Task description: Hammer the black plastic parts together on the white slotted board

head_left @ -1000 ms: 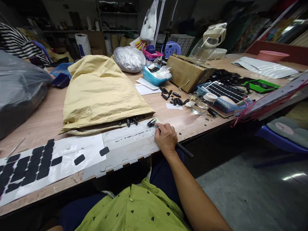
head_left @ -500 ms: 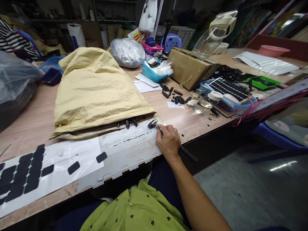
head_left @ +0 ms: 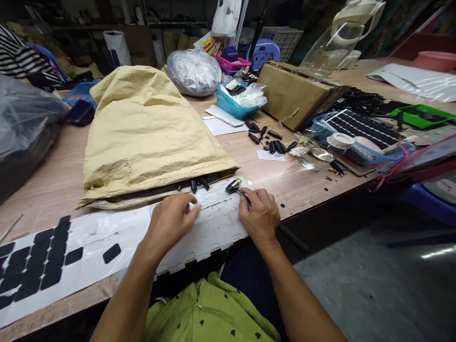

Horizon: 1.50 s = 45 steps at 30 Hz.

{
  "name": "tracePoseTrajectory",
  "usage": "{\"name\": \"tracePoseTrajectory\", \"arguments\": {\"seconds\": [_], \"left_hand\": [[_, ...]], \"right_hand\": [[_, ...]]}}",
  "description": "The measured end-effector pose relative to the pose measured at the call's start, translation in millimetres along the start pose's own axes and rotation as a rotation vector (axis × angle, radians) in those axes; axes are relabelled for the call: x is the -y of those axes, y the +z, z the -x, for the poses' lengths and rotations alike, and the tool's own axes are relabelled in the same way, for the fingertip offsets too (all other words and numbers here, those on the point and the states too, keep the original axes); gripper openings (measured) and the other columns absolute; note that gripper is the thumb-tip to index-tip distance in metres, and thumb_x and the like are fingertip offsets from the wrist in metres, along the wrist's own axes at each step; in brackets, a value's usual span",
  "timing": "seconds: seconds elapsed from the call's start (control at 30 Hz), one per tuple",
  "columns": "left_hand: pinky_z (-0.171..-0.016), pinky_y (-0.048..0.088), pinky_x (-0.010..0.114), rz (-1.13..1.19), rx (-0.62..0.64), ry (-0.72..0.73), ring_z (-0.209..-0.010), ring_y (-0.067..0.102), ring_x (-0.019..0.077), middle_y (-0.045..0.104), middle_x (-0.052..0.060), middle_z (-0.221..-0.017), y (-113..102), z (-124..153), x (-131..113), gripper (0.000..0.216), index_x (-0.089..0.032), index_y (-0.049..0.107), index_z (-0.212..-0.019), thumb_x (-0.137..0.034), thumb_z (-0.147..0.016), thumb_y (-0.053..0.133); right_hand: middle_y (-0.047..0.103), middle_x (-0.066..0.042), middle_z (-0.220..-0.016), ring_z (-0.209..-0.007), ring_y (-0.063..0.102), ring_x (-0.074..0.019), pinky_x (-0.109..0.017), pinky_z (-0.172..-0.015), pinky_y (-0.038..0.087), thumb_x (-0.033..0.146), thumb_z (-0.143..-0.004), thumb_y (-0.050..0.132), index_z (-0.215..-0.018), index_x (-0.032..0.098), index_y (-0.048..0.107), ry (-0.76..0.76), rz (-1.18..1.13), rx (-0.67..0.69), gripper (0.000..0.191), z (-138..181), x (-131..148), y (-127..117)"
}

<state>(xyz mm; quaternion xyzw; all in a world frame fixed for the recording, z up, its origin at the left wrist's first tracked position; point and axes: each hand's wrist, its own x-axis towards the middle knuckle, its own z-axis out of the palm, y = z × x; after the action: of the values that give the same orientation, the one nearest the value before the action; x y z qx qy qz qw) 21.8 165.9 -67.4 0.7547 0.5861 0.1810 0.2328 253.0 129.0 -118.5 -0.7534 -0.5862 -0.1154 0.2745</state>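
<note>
My right hand [head_left: 261,216] is wrapped round a small mallet [head_left: 233,185]. The mallet's head, black at one end and yellow-green at the other, lies over a white cardboard sheet [head_left: 217,223]; its black handle sticks out behind my hand past the table edge. My left hand [head_left: 173,216] is over the same cardboard, thumb and forefinger apart, with nothing visible between them. Just beyond it, small black pieces [head_left: 194,185] poke out of the mouth of a tan paper sack [head_left: 156,133]. My left hand's remaining fingers are partly hidden.
A white sheet [head_left: 96,232] with black rounded-square patches [head_left: 112,253] lies at left. Loose black pieces [head_left: 274,146] lie beyond my right hand, near a cardboard box [head_left: 288,97], a blue basket [head_left: 238,107] and a green tray [head_left: 422,115]. The table's front edge [head_left: 313,205] runs beside my right hand.
My left hand has come into view from below and hovers near the sack's mouth. My right hand still grips the mallet. The view has shifted slightly, moving the table's things rightward.
</note>
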Motion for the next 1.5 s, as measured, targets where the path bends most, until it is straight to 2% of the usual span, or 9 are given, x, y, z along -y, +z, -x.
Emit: {"name": "tracePoseTrajectory", "arguments": {"seconds": [0.17,0.33,0.57,0.7,0.8,0.9,1.07,1.3,1.5], "left_hand": [[-0.064,0.044,0.030,-0.167,-0.235,-0.182,-0.078,0.060,0.0203,0.067,0.006,-0.082,12.6,-37.9,-1.5,0.019,-0.019,0.063,-0.081,-0.037,-0.086,0.057],[-0.066,0.043,0.031,-0.273,-0.382,-0.220,-0.082,0.062,0.0229,0.068,0.005,-0.085,21.6,-49.5,3.9,0.017,-0.020,0.064,-0.089,-0.035,-0.084,0.059],[-0.066,0.045,0.032,-0.279,-0.271,-0.238,-0.087,0.063,0.0242,0.072,0.005,-0.094,5.8,-45.3,11.9,0.020,-0.023,0.074,-0.087,-0.038,-0.082,0.061],[-0.061,0.042,0.029,-0.116,-0.056,-0.147,-0.077,0.060,0.0190,0.070,0.002,-0.082,-14.1,-9.8,16.4,0.016,-0.023,0.074,-0.082,-0.035,-0.079,0.064],[-0.064,0.043,0.030,-0.014,0.050,-0.046,-0.076,0.058,0.0182,0.067,0.001,-0.077,-15.2,22.4,17.9,0.014,-0.022,0.073,-0.082,-0.033,-0.079,0.064],[-0.073,0.044,0.032,0.014,0.018,0.041,-0.085,0.057,0.0203,0.066,0.003,-0.083,-3.7,40.0,17.2,0.015,-0.022,0.072,-0.088,-0.031,-0.079,0.065],[-0.079,0.042,0.035,0.008,-0.046,0.118,-0.089,0.055,0.0223,0.066,0.004,-0.087,15.2,37.6,18.6,0.018,-0.022,0.073,-0.095,-0.031,-0.082,0.067],[-0.076,0.042,0.034,0.063,-0.066,0.153,-0.087,0.057,0.0200,0.066,0.003,-0.084,18.0,33.5,25.1,0.019,-0.024,0.076,-0.098,-0.030,-0.082,0.066],[-0.077,0.041,0.034,0.057,-0.065,0.162,-0.086,0.057,0.0194,0.065,0.003,-0.084,19.4,33.7,25.9,0.019,-0.026,0.077,-0.097,-0.032,-0.083,0.066]], "right_hand": [[0.063,-0.006,-0.091,-0.083,0.049,-0.0213,-0.033,-0.074,0.035,0.023,-0.087,0.054,-0.107,0.022,0.072,-0.014,0.007,-0.019,0.027,0.7,-1.8,1.6],[0.063,-0.006,-0.090,-0.083,0.050,-0.0214,-0.032,-0.073,0.034,0.024,-0.087,0.055,-0.107,0.022,0.072,-0.015,0.009,-0.033,0.027,1.2,-2.5,2.5],[0.063,-0.006,-0.088,-0.080,0.049,-0.0210,-0.032,-0.071,0.034,0.022,-0.085,0.055,-0.105,0.022,0.073,-0.024,0.011,-0.036,0.026,0.1,-1.1,1.2],[0.063,-0.006,-0.089,-0.079,0.048,-0.0205,-0.033,-0.070,0.033,0.022,-0.084,0.057,-0.104,0.022,0.073,-0.016,0.009,-0.038,0.026,0.5,0.2,1.0],[0.062,-0.007,-0.090,-0.079,0.047,-0.0204,-0.033,-0.069,0.032,0.024,-0.084,0.058,-0.105,0.021,0.072,-0.003,0.012,-0.033,0.026,0.4,-0.1,2.9],[0.061,-0.008,-0.091,-0.080,0.046,-0.0203,-0.033,-0.069,0.031,0.024,-0.085,0.057,-0.106,0.021,0.072,0.001,0.009,0.003,0.025,-1.2,-2.5,4.8],[0.062,-0.007,-0.090,-0.084,0.052,-0.0213,-0.033,-0.072,0.036,0.022,-0.088,0.054,-0.105,0.020,0.071,0.010,-0.084,0.070,0.024,-0.3,-1.3,-6.7],[0.066,-0.007,-0.098,-0.092,0.062,-0.0188,-0.032,-0.082,0.050,0.027,-0.095,0.047,-0.112,0.020,0.066,-0.128,-0.623,0.196,0.027,24.9,34.5,-37.2],[0.067,-0.007,-0.097,-0.093,0.064,-0.0183,-0.032,-0.083,0.052,0.023,-0.095,0.048,-0.117,0.022,0.066,-0.225,-0.668,0.190,0.028,41.5,54.9,-37.8]]}}
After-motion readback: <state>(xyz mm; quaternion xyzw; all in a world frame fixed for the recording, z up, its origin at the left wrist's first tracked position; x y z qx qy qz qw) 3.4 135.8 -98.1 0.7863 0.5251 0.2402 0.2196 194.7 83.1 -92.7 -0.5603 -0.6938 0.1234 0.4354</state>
